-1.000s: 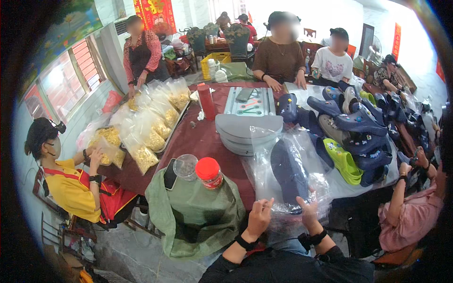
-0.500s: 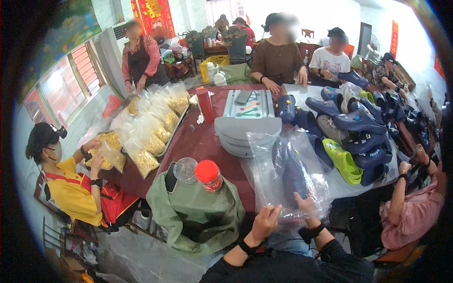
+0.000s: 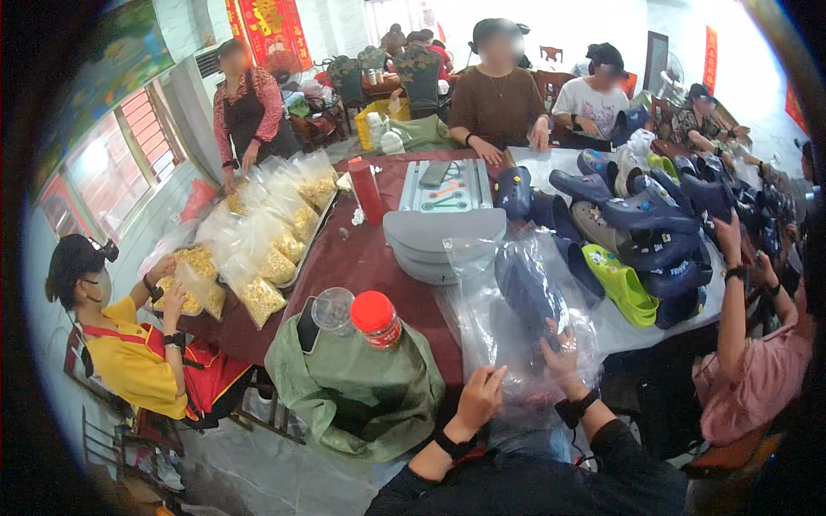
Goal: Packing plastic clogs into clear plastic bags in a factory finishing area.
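A clear plastic bag point(image 3: 476, 322) lies at the table's near edge in front of me, with a dark blue clog point(image 3: 532, 292) seen through its film. My right hand point(image 3: 561, 359) is closed around the near end of the clog. My left hand point(image 3: 480, 400) pinches the bag's near left edge, its fingers drawn together. Glare on the film blurs where the clog ends and how many bag layers lie there. Just right of the bag sits a lime green clog point(image 3: 621, 284).
Grey stacked cases point(image 3: 443, 232) stand beyond the bag. Dark clogs point(image 3: 654, 219) are heaped at the right, beside a co-worker in pink point(image 3: 757, 370). A red-lidded jar point(image 3: 376, 318) rests on green cloth point(image 3: 353, 396) at my left. Bags of yellow food point(image 3: 275, 258) fill a tray farther left.
My right hand has closed more around the clog's near end; my left hand keeps its place. The co-worker at the right has raised a dark clog. The person across has lowered one.
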